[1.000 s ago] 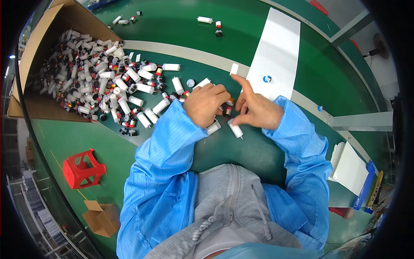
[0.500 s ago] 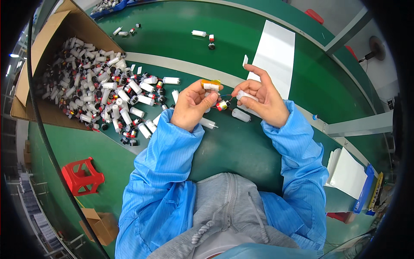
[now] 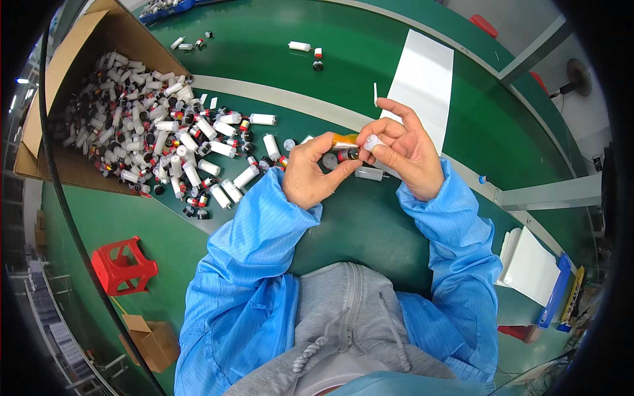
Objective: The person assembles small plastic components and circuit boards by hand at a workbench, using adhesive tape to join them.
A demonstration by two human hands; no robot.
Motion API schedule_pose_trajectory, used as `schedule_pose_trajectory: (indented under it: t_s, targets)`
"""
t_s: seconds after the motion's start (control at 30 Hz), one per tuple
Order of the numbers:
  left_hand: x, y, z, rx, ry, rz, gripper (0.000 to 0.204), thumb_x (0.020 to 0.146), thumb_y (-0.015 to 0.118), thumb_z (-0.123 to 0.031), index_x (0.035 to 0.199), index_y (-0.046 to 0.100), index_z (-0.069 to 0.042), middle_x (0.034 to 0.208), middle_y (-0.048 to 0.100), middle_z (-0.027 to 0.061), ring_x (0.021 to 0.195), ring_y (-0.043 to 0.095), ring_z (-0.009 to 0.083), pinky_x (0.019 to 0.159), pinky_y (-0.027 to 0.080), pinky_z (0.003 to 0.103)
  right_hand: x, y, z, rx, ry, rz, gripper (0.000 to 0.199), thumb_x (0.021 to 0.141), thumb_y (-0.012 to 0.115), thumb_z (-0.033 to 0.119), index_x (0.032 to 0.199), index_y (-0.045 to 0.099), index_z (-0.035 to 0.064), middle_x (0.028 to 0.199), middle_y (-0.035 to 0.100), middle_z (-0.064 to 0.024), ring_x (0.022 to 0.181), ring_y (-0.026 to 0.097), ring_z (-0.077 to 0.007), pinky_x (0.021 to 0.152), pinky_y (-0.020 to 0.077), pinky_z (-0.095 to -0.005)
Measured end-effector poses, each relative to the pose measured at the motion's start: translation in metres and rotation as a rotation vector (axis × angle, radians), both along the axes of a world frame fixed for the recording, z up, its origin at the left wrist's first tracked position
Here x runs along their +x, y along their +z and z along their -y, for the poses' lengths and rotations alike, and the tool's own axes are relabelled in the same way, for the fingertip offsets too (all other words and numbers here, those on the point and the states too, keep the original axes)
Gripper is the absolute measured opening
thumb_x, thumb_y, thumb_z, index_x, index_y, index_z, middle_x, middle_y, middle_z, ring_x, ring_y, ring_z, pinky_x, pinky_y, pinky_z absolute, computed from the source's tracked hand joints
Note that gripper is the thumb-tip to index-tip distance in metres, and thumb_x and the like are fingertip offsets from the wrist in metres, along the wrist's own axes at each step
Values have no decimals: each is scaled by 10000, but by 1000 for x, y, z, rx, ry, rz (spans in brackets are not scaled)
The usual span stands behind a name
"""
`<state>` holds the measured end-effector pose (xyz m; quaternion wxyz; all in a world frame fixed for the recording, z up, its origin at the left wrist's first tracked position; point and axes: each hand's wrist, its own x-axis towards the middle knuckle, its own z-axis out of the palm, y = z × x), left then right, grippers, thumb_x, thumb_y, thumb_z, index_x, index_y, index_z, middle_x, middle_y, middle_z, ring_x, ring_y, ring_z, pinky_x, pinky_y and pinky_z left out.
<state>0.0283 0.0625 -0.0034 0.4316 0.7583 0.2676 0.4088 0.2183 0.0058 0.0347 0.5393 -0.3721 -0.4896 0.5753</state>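
My left hand [image 3: 310, 173] pinches a small dark cylindrical part with a red band [image 3: 349, 154] and an orange-tipped piece above it. My right hand [image 3: 408, 150] holds a white cap [image 3: 374, 142] right against that part, both hands raised just above the green table [image 3: 370, 218]. A loose white tube [image 3: 368, 173] lies on the table under my hands. To the left, a heap of several white tubes and dark caps [image 3: 198, 152] spills from an open cardboard box [image 3: 59, 99].
A white sheet [image 3: 422, 82] lies beyond my right hand. A few stray tubes [image 3: 300, 46] sit farther back. A red stool [image 3: 122, 264] and a small carton [image 3: 152, 340] stand on the floor at left. White sheets and blue trays [image 3: 538, 274] are stacked at right.
Both hands lifted off the table with small parts and brought them together in front of me; the view shifted slightly, the heap now sits further left.
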Motion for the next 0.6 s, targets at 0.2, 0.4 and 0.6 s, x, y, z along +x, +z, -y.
schedule_pose_trajectory:
  t_s: [0.2, 0.4, 0.6]
  targets:
    - [-2, 5, 4, 204, 201, -216, 345, 742, 777, -94, 1025, 596, -16, 871, 681, 121, 705, 642, 201, 657, 497, 300, -9, 2, 12, 406, -77, 733, 679, 762, 544, -156, 1382, 342, 32, 1062, 620, -154, 1052, 611, -296, 943, 464, -361]
    - [-6, -4, -8, -849, -332, 295, 302, 921, 624, -111, 1187, 556, 13, 977, 677, 102, 776, 627, 147, 747, 515, 275, 5, 2, 2, 423, -80, 802, 706, 736, 535, -181, 1382, 339, 29, 1045, 622, -147, 1016, 629, -280, 943, 445, -371]
    - [-5, -14, -12, -1436, -660, 503, 347, 962, 565, -142, 1281, 531, -11, 1092, 646, 108, 888, 605, 145, 804, 498, 278, 12, 2, -3, 342, -13, 501, 709, 750, 515, -192, 1393, 306, 21, 1004, 607, -123, 1036, 598, -239, 981, 399, -365]
